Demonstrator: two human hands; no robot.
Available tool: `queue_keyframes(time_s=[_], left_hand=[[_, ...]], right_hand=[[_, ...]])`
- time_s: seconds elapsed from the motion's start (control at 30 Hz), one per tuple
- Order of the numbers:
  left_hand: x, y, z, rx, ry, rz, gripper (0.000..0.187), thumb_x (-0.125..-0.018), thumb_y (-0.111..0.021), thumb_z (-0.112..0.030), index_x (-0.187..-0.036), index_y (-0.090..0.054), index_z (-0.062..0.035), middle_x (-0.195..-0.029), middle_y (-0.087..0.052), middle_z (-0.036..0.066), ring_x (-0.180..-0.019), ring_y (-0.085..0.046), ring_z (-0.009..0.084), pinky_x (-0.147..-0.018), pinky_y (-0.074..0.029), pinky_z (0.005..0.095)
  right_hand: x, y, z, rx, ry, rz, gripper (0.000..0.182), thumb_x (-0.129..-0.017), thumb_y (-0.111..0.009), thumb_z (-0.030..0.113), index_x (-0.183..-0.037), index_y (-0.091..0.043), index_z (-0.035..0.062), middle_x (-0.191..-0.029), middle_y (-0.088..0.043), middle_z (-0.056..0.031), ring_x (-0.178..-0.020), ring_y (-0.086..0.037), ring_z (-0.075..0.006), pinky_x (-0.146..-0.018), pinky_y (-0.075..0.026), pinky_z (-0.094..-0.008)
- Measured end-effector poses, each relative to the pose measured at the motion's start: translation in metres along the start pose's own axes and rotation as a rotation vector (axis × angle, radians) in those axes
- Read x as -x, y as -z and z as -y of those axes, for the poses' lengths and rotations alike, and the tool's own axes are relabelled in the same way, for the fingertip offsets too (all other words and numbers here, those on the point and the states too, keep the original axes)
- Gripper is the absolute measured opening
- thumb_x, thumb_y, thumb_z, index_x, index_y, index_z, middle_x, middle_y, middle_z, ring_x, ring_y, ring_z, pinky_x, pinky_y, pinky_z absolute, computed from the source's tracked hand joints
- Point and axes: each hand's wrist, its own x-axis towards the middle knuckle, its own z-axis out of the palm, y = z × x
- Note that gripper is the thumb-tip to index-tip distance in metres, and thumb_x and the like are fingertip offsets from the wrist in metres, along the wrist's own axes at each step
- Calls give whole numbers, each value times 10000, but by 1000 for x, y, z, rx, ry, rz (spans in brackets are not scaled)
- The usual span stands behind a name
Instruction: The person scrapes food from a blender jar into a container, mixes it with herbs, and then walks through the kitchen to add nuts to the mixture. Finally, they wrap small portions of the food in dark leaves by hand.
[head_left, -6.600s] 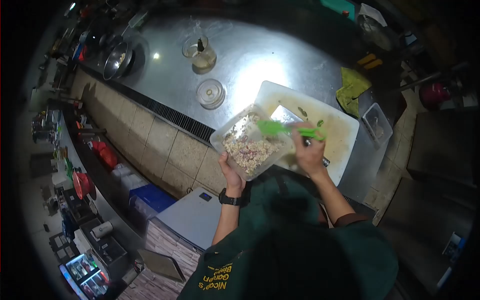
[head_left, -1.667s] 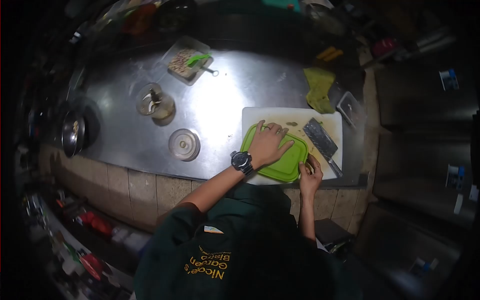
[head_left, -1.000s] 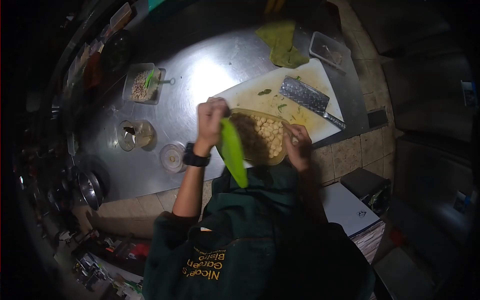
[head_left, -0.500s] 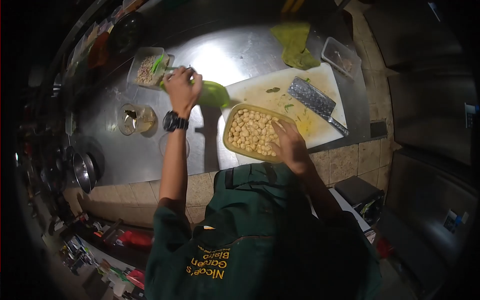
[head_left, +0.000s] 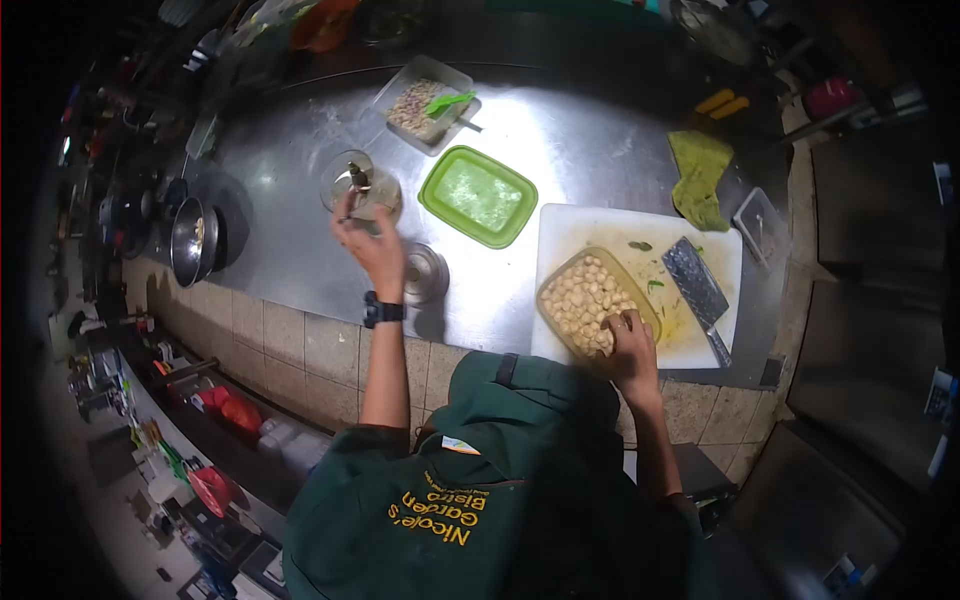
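My left hand (head_left: 372, 250) is open, its fingers apart right at the near side of a clear jug (head_left: 345, 185) with something dark inside. A clear round glass container (head_left: 427, 273) stands close by that wrist. My right hand (head_left: 633, 352) has its fingers curled down over the near corner of a yellowish tub (head_left: 543, 302). Pale, round chickpea-like pieces (head_left: 580, 290) fill the tub. I cannot tell what those fingertips hold. The tub sits on a white cutting board (head_left: 562, 222), with a wide textured cleaver (head_left: 692, 284) lying to its right.
A green lid (head_left: 478, 196) lies flat on the steel table (head_left: 300, 240). Behind it stands a clear container (head_left: 425, 105) with chopped pieces and a green utensil. A yellow-green cloth (head_left: 700, 180), a small clear box (head_left: 760, 230) and a metal bowl (head_left: 190, 240) are farther out.
My left hand has left the green lid, which now lies on the table, and moved to the jug. My right hand's fingers have curled into the tub. The camera view has shifted.
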Motion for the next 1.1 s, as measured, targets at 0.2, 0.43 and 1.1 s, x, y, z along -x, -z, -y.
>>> queue_keyframes(time_s=[0.2, 0.43, 1.1], left_hand=[[-51, -7, 133, 103, 749, 146, 473, -966, -572, -188, -1367, -422, 11, -1229, -576, 198, -1062, -622, 284, -757, -610, 377], [-47, 31, 61, 636, 905, 366, 511, -942, -425, 7, -1435, -315, -73, -1238, -553, 243, -941, -684, 288, -697, -654, 378], [152, 61, -51, 325, 377, 645, 566, -816, -464, 62, -1381, -469, 17, -1304, -545, 254, -1162, -564, 405, -1023, -445, 405]], right_hand=[[-1, 6, 21, 111, -65, 4, 597, -641, -845, 122, -1177, -584, 95, -1173, -544, -145, -1042, -553, -389, -876, -484, -459], [-12, 11, 11, -117, -180, 58, 395, -667, -765, 5, -1044, -646, 1, -1051, -580, -161, -857, -647, -321, -760, -530, -410], [-72, 5, 140, 39, 421, 344, 238, -812, -741, 173, -1007, -716, 39, -947, -678, -156, -839, -685, -348, -720, -554, -426]])
